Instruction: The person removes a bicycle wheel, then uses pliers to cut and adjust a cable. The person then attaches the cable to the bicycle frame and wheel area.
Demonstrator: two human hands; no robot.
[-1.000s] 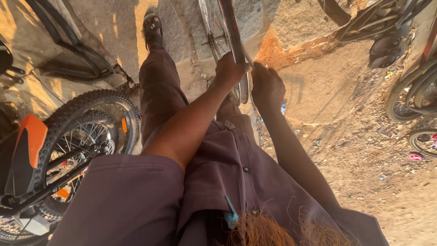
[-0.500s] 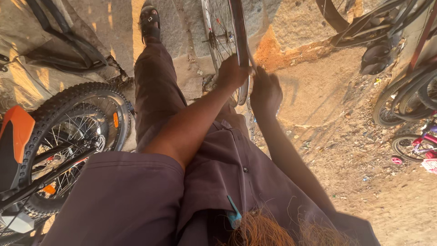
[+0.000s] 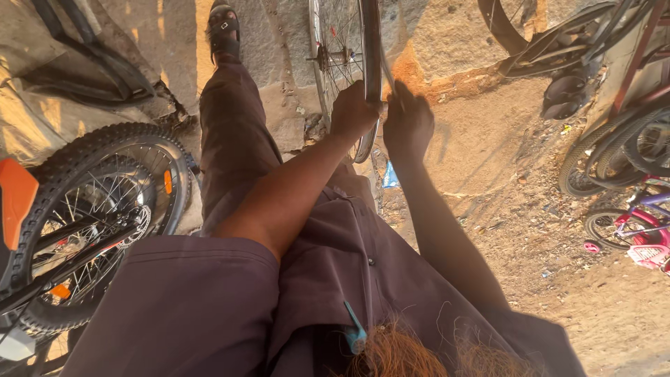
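Note:
A bicycle wheel (image 3: pixel 369 42) with a thin rim and silver spokes stands upright, edge-on, in front of my lap. My left hand (image 3: pixel 352 112) is closed around its rim from the left. My right hand (image 3: pixel 408 124) grips the same rim from the right, fingers curled at its edge, where a thin metal strip (image 3: pixel 388 71) shows. Both forearms reach forward over my dark purple clothing (image 3: pixel 349 237). My leg stretches ahead to a foot in a black sandal (image 3: pixel 225 28).
A bicycle with a knobbly black tyre (image 3: pixel 105 139) and an orange part (image 3: pixel 14 195) lies close on the left. More bicycles (image 3: pixel 614 153) and a small pink one (image 3: pixel 645 241) stand at the right. The ground is sandy dirt (image 3: pixel 502 181) with stone slabs (image 3: pixel 440 35).
Both hands stay on the wheel's rim in nearly the same place. The view has drifted, so the left bicycle sits a little further right.

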